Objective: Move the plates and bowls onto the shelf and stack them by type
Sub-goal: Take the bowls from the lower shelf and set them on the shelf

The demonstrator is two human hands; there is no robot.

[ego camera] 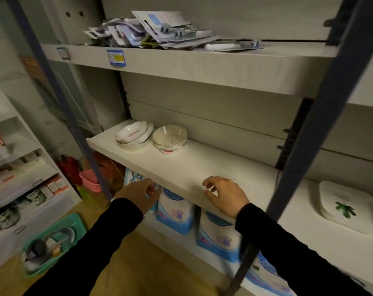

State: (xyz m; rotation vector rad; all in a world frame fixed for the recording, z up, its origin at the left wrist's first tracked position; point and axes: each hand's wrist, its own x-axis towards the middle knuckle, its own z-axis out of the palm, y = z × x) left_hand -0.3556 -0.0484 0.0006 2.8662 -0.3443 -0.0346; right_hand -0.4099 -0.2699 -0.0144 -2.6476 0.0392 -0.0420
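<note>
Nearest the camera, both hands are hanging empty with fingers loosely curled: the left hand (141, 194) is hovering just in front of and below the front edge of the middle shelf (192, 167), and the right hand (224, 194) is hovering over that edge, touching nothing that I can tell. Under the shelf, blue-and-white bags (175, 210) are standing in a row. To the right, past the dark blue upright post (298, 163), a stack of square white plates (350, 208) with a green leaf motif is lying on the same shelf level, its near corner coming close to the front edge. A careless reach round the post is likely to be the main risk, since a sleeve or wrist catching that corner could be pushing the plates off. Farther back on the left, two stacks of bowls are sitting side by side and almost touching: the left stack (134, 134) is leaning, its top bowl tilting, and the right stack (170, 137) is carrying a deep round bowl on shallower scalloped dishes, so a nudge or one more piece could be setting either sliding, and the types seem to be mixing. Farthest, blister packs (155, 30) are lying heaped on the upper shelf. The blue price tag (116, 57) on its edge, the bag print and the pink mark inside the top left bowl are all showing too blurred to read
</note>
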